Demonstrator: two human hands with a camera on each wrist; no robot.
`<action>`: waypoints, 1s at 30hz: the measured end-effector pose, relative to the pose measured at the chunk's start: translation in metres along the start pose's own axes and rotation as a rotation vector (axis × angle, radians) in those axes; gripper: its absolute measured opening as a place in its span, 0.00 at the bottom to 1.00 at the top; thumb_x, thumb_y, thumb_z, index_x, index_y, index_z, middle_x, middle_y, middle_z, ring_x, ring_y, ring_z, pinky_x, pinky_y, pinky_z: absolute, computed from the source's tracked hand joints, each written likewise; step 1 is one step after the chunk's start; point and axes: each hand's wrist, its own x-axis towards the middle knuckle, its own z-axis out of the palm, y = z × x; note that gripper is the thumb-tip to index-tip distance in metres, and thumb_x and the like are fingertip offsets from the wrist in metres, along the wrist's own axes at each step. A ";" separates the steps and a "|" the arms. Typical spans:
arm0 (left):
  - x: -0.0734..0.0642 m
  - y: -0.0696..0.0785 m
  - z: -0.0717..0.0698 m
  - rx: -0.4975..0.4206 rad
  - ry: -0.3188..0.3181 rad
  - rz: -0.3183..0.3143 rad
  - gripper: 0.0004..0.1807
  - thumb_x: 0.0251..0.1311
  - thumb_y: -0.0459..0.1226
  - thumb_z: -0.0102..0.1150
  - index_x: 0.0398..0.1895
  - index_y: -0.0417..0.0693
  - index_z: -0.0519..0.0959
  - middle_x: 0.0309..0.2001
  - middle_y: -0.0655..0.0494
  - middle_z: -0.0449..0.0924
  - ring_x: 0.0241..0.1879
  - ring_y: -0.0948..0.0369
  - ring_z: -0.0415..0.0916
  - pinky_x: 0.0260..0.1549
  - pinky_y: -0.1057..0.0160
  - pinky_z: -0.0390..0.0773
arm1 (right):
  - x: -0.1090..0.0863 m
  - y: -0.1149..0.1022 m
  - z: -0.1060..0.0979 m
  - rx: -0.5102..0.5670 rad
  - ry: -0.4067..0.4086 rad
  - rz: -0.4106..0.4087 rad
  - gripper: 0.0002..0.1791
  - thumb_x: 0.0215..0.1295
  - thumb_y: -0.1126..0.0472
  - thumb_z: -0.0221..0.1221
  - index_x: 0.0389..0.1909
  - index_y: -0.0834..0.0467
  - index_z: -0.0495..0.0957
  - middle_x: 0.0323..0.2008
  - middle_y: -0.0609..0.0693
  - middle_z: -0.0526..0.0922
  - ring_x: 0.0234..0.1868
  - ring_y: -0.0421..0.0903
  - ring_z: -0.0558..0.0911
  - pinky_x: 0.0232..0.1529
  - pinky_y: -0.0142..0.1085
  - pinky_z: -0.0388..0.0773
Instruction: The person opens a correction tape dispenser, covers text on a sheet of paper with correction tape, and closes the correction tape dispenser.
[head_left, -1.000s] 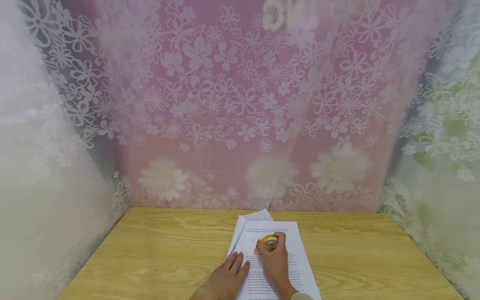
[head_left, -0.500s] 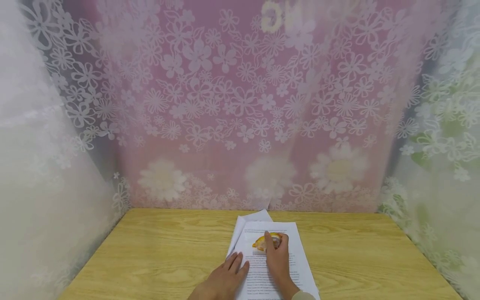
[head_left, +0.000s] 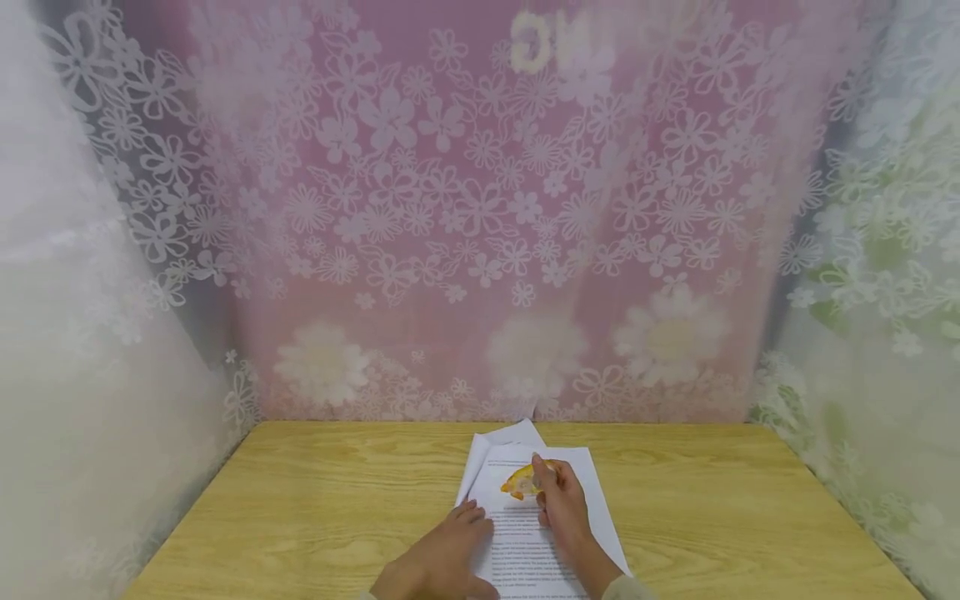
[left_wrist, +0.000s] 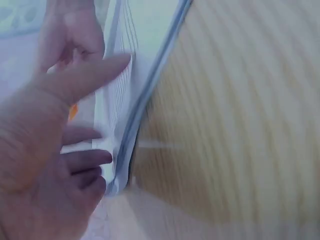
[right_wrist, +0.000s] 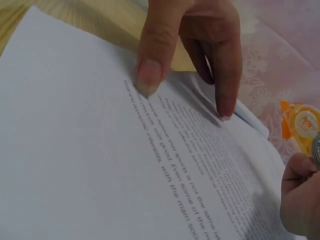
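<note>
A yellow-orange correction tape dispenser (head_left: 517, 482) is pinched in my right hand (head_left: 567, 510), above the upper part of a printed sheet (head_left: 525, 550). In the right wrist view the dispenser (right_wrist: 303, 125) shows a clear case and round spool; it appears raised off the paper. My left hand (head_left: 447, 552) is at the sheet's left edge with the thumb spread away from the fingers. In the left wrist view this hand (left_wrist: 40, 145) has its thumb out over the print and its fingers loosely bent by the edge, holding nothing visible.
More white paper (head_left: 510, 433), partly folded, lies beneath the sheet's upper left. The wood-grain table (head_left: 720, 517) extends to both sides. A pink flowered curtain (head_left: 420, 333) hangs behind, with pale flowered sheets at the left and right.
My right hand has turned and raised the correction tape off the page. My left hand, flat on the sheet before, has shifted, its thumb now spread toward me.
</note>
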 end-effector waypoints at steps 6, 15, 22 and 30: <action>0.013 0.013 -0.005 -0.422 0.219 -0.092 0.36 0.55 0.50 0.66 0.62 0.40 0.68 0.47 0.52 0.78 0.43 0.60 0.76 0.39 0.62 0.77 | -0.016 -0.022 0.004 0.050 -0.036 -0.003 0.27 0.63 0.41 0.58 0.48 0.60 0.70 0.33 0.48 0.73 0.25 0.40 0.71 0.14 0.26 0.60; 0.026 0.026 -0.016 -1.023 0.337 -0.122 0.25 0.57 0.43 0.67 0.54 0.39 0.76 0.36 0.53 0.80 0.30 0.60 0.77 0.26 0.68 0.77 | -0.040 -0.047 0.013 0.071 -0.184 0.014 0.28 0.66 0.39 0.53 0.45 0.62 0.67 0.31 0.50 0.72 0.25 0.39 0.70 0.14 0.26 0.59; 0.028 0.028 -0.014 -1.168 0.368 -0.114 0.17 0.59 0.37 0.65 0.48 0.36 0.80 0.31 0.50 0.82 0.27 0.61 0.78 0.24 0.70 0.75 | -0.047 -0.050 0.010 0.042 -0.162 0.021 0.31 0.65 0.37 0.53 0.46 0.62 0.66 0.28 0.49 0.71 0.23 0.38 0.68 0.13 0.27 0.59; 0.026 0.025 -0.011 -1.218 0.367 -0.091 0.13 0.59 0.35 0.64 0.44 0.35 0.81 0.33 0.42 0.83 0.28 0.61 0.81 0.23 0.70 0.76 | -0.048 -0.047 0.009 0.018 -0.160 0.014 0.32 0.64 0.36 0.53 0.49 0.63 0.66 0.28 0.50 0.70 0.22 0.39 0.68 0.13 0.27 0.60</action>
